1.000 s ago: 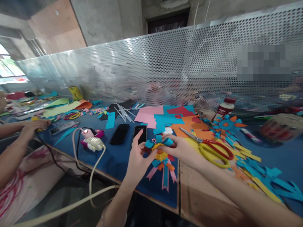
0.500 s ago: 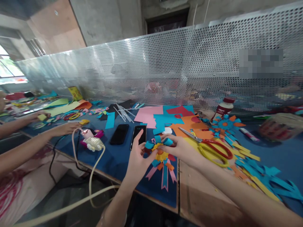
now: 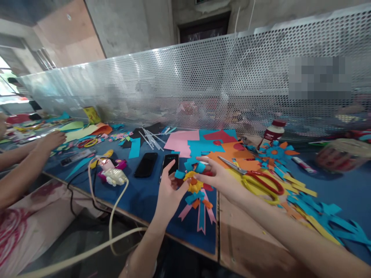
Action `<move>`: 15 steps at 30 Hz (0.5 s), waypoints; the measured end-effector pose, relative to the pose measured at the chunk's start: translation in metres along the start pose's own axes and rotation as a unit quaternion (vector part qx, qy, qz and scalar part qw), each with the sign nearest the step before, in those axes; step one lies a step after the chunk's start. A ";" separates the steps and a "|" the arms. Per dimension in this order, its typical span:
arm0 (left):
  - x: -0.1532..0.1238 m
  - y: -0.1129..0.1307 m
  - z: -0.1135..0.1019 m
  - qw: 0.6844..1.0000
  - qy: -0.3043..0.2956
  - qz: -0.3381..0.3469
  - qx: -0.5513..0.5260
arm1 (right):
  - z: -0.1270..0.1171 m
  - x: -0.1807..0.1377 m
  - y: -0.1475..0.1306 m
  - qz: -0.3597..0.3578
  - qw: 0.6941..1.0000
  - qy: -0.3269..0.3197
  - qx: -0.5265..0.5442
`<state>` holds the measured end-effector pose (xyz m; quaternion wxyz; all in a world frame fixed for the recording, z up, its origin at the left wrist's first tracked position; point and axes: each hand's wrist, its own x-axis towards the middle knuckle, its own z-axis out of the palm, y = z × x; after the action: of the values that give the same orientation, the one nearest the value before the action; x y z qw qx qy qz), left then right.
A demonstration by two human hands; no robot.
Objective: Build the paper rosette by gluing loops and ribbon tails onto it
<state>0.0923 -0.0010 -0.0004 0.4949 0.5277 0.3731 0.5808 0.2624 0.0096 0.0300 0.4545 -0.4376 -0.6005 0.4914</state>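
A paper flower [image 3: 194, 184] with a yellow and orange middle and curled blue petals is between my two hands, low over the blue tabletop. My left hand [image 3: 169, 192] grips it from the left, the thumb near its yellow middle. My right hand [image 3: 222, 178] is closed around its upper right side, with the thumb by the middle and a blue petal between thumb and forefinger. Some fingertips are hidden behind the petals. Below the flower are pink and blue paper ribbon tails [image 3: 201, 216] with notched ends.
Red-and-yellow-handled scissors [image 3: 262, 183] lie right of my hands. Two phones [image 3: 146, 164] and a glue gun [image 3: 113, 174] with a cord are at left. Behind are coloured paper sheets [image 3: 181, 141], a bottle [image 3: 272, 133] and a perforated metal screen [image 3: 199, 81]. A co-worker's hands [image 3: 53, 139] are far left.
My right forefinger has lifted and spread from the thumb, and the flower has turned slightly. At left, the co-worker's near hand has moved away from the glue gun.
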 end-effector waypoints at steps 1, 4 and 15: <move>0.000 -0.001 0.001 1.000 -0.011 0.004 0.000 | 0.001 -0.001 0.000 0.002 1.000 0.003 -0.008; -0.002 -0.004 0.004 0.999 -0.033 0.016 -0.001 | 0.004 -0.002 -0.003 0.000 0.998 0.029 -0.048; -0.001 -0.009 0.004 0.999 -0.042 0.010 0.017 | 0.004 -0.002 0.001 -0.013 0.999 0.021 -0.034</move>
<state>0.0975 -0.0007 -0.0083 0.4950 0.5636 0.3568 0.5567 0.2590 0.0074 0.0282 0.4582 -0.4556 -0.6127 0.4550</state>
